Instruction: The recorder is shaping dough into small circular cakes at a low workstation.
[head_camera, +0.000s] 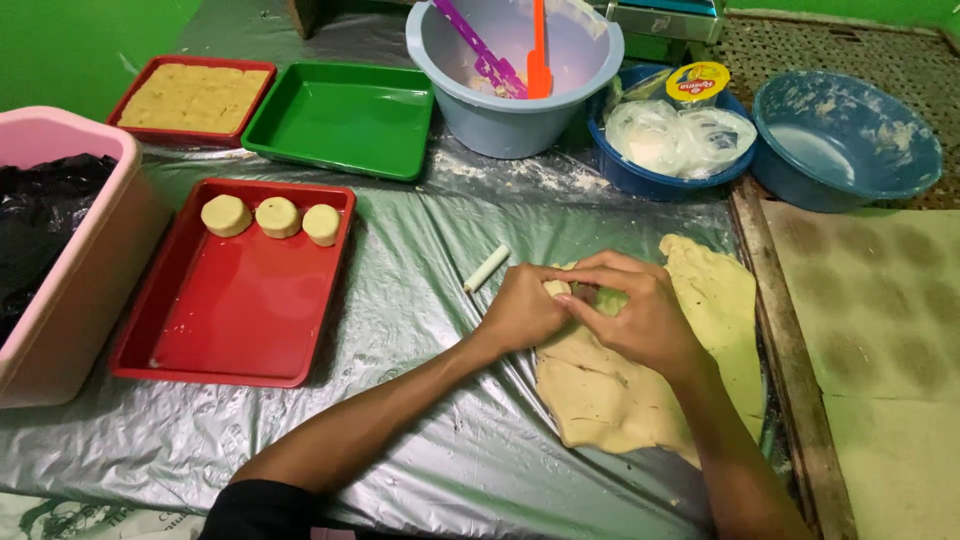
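Note:
My left hand (520, 310) and my right hand (635, 315) meet over a flattened sheet of pale dough (610, 395) on a plastic-covered table. Together they pinch a small piece of dough (556, 288) between the fingertips. A short white cylinder (487, 268) lies on the plastic just left of my left hand. A red tray (235, 310) to the left carries three round dough pieces (278, 217) in a row along its far edge.
A green tray (345, 118) and a red tray of yellow filling (193, 98) sit at the back left. A grey bowl with utensils (515, 70), a blue bowl of plastic bags (670, 140) and a floury blue bowl (845, 140) line the back. A pink tub (70, 250) stands far left.

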